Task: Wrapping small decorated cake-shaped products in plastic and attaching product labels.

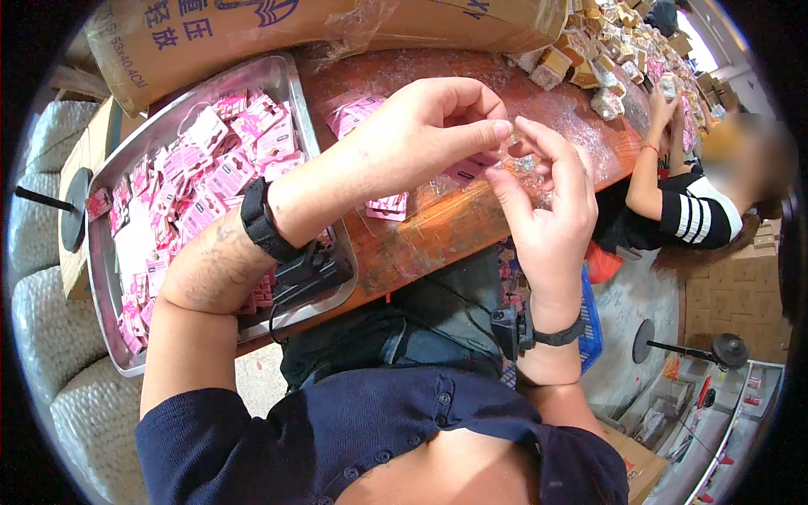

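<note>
together above the wooden table, both hands nearly meet at the fingertips. the left hand brings thumb and forefinger close; the right hand curls, thumb apart from fingers. i cannot tell whether either grips anything. something clear and glinting shows between the right thumb and fingers, held or lying beneath, unclear. pink cards lie on the table near the left forearm; more fill the metal tray at left, by a carton.
</note>
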Action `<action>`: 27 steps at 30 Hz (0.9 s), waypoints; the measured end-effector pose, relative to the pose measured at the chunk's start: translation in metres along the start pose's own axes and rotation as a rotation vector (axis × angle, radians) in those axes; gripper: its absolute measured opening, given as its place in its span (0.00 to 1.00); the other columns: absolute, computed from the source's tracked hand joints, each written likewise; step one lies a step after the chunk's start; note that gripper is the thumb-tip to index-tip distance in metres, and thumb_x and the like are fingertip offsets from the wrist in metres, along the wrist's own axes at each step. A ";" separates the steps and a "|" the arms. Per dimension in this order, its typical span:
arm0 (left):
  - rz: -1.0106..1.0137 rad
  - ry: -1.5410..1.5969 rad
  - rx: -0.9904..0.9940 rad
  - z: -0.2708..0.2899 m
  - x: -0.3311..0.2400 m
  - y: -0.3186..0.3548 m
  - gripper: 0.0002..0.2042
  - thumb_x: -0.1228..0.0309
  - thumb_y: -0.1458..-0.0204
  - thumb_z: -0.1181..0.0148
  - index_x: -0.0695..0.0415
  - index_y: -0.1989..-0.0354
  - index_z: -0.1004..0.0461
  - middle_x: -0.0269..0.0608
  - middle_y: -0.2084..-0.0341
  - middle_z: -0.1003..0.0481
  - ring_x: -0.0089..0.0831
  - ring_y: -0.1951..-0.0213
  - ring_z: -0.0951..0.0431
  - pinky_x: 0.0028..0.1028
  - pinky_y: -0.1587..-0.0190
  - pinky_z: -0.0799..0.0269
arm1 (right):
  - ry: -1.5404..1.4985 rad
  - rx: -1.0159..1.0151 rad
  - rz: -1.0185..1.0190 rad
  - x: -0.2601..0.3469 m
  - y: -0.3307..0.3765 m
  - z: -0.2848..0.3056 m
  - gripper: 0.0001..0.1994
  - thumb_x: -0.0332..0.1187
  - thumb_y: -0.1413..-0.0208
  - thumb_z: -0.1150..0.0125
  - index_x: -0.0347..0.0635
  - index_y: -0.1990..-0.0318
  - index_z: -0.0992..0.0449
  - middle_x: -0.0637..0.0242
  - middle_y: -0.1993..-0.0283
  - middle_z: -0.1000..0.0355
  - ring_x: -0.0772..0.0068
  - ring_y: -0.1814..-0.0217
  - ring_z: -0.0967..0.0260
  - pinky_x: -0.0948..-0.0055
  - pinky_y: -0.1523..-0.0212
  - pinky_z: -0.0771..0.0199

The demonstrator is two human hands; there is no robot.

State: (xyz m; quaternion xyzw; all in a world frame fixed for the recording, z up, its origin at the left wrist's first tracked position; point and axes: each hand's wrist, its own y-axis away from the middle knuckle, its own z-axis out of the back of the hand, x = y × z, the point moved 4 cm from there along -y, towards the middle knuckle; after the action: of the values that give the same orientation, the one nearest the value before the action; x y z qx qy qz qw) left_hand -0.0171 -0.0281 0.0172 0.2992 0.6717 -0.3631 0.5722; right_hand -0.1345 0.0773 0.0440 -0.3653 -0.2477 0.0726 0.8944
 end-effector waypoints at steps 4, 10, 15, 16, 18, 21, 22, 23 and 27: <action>-0.012 -0.057 -0.013 0.002 -0.002 0.001 0.10 0.64 0.39 0.43 0.59 0.59 0.28 0.31 0.68 0.24 0.14 0.67 0.25 0.17 0.65 0.25 | -0.080 -0.056 -0.069 -0.007 0.003 0.001 0.11 0.27 0.53 0.31 0.39 0.60 0.23 0.62 0.67 0.26 0.61 0.65 0.31 0.66 0.60 0.30; -0.047 -0.166 0.021 0.002 -0.002 0.000 0.11 0.64 0.40 0.41 0.60 0.61 0.25 0.30 0.70 0.24 0.16 0.69 0.24 0.18 0.66 0.25 | -0.217 -0.069 -0.177 -0.015 0.003 0.000 0.04 0.26 0.48 0.35 0.38 0.67 0.24 0.63 0.68 0.27 0.66 0.68 0.31 0.71 0.66 0.31; -0.103 -0.209 0.033 0.002 -0.002 -0.001 0.10 0.66 0.40 0.41 0.62 0.59 0.26 0.31 0.69 0.24 0.17 0.69 0.24 0.20 0.64 0.25 | -0.474 0.002 -0.324 -0.018 0.004 -0.006 0.10 0.27 0.44 0.37 0.35 0.56 0.25 0.65 0.61 0.25 0.76 0.61 0.30 0.76 0.60 0.29; -0.090 -0.198 0.047 0.001 -0.003 -0.001 0.10 0.67 0.40 0.42 0.62 0.59 0.26 0.31 0.68 0.24 0.17 0.68 0.24 0.20 0.63 0.26 | -0.694 0.009 -0.427 -0.019 0.005 -0.009 0.14 0.27 0.43 0.37 0.33 0.50 0.26 0.65 0.57 0.25 0.78 0.58 0.29 0.77 0.56 0.29; -0.065 -0.185 0.074 -0.001 -0.009 0.003 0.09 0.68 0.40 0.42 0.63 0.60 0.26 0.31 0.68 0.25 0.16 0.66 0.25 0.20 0.62 0.27 | -0.863 0.110 -0.495 -0.021 0.005 -0.008 0.17 0.28 0.42 0.37 0.32 0.47 0.29 0.64 0.54 0.26 0.78 0.54 0.30 0.77 0.52 0.30; -0.059 -0.164 0.105 -0.004 -0.010 0.004 0.09 0.69 0.41 0.41 0.63 0.61 0.26 0.30 0.68 0.25 0.16 0.64 0.27 0.20 0.60 0.29 | -1.101 0.226 -0.571 -0.023 0.008 -0.006 0.22 0.28 0.42 0.37 0.29 0.43 0.33 0.64 0.50 0.28 0.77 0.48 0.32 0.76 0.45 0.33; -0.079 -0.155 0.111 -0.004 -0.010 0.004 0.08 0.69 0.41 0.41 0.63 0.61 0.26 0.29 0.68 0.26 0.15 0.63 0.28 0.20 0.59 0.29 | -1.145 0.264 -0.552 -0.024 0.008 -0.003 0.22 0.28 0.43 0.37 0.30 0.43 0.33 0.63 0.49 0.28 0.76 0.48 0.32 0.76 0.45 0.34; -0.078 -0.154 0.111 -0.005 -0.009 0.004 0.08 0.69 0.41 0.41 0.63 0.61 0.26 0.29 0.68 0.26 0.15 0.63 0.28 0.20 0.59 0.29 | -1.189 0.303 -0.532 -0.024 0.008 -0.001 0.22 0.28 0.43 0.37 0.30 0.43 0.32 0.63 0.49 0.28 0.76 0.47 0.32 0.76 0.45 0.34; -0.095 -0.244 0.115 -0.006 -0.010 0.006 0.08 0.70 0.41 0.40 0.63 0.62 0.27 0.29 0.69 0.26 0.16 0.63 0.28 0.20 0.59 0.30 | -1.197 0.284 -0.587 -0.031 0.013 -0.004 0.20 0.28 0.44 0.35 0.32 0.46 0.30 0.64 0.50 0.28 0.76 0.47 0.32 0.75 0.45 0.33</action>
State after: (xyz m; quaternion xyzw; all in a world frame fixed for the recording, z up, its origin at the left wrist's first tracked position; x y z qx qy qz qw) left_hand -0.0140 -0.0194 0.0268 0.2531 0.5887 -0.4612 0.6138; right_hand -0.1588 0.0745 0.0209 -0.0589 -0.7768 0.0483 0.6252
